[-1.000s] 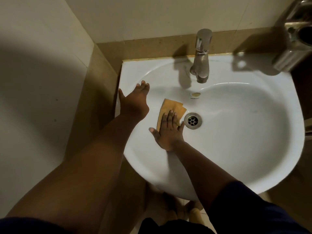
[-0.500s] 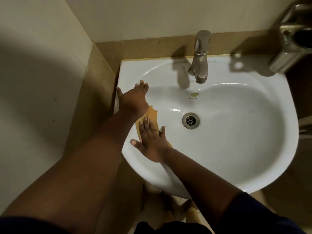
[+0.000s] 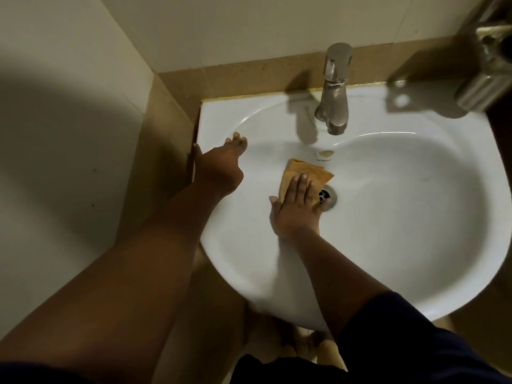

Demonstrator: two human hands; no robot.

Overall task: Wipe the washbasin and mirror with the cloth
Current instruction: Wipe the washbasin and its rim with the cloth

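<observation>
Nearest the camera, two bare forearms are seen reaching over the front rim of the washbasin (image 3: 277, 286), a dark sleeve (image 3: 415, 342) covering the right upper arm. The right hand (image 3: 297, 209) is laid flat, fingers spread, just on the near-left side of the drain (image 3: 327, 196); nothing is clamped in it, the cloth (image 3: 302, 169) being pinned under the palm and fingers against the bowl. The cloth is orange-yellow, soft and folded, and its far edge shows beyond the fingertips, between the drain and the overflow hole (image 3: 325, 153). The left hand (image 3: 219, 164) is propped on the basin's left rim, well to the left of the drain, fingers loosely apart and gripping nothing.

The wipe is judged to be under way inside the bowl, around the drain. How much of the basin has been covered cannot be told, since no streaks or wet marks are visible on the glazed surface. The far deck, the right slope and the mirror, which is not in view, are taken as left to do.

The basin is white, glossy ceramic, rounded at the front and squared at the back. Beyond the drain stands a tap (image 3: 333, 90) of brushed metal, cylindrical, against a speckled tan ledge (image 3: 249, 70). Far right of the drain, a blurred metal fitting (image 3: 487, 79) is seen.
</observation>
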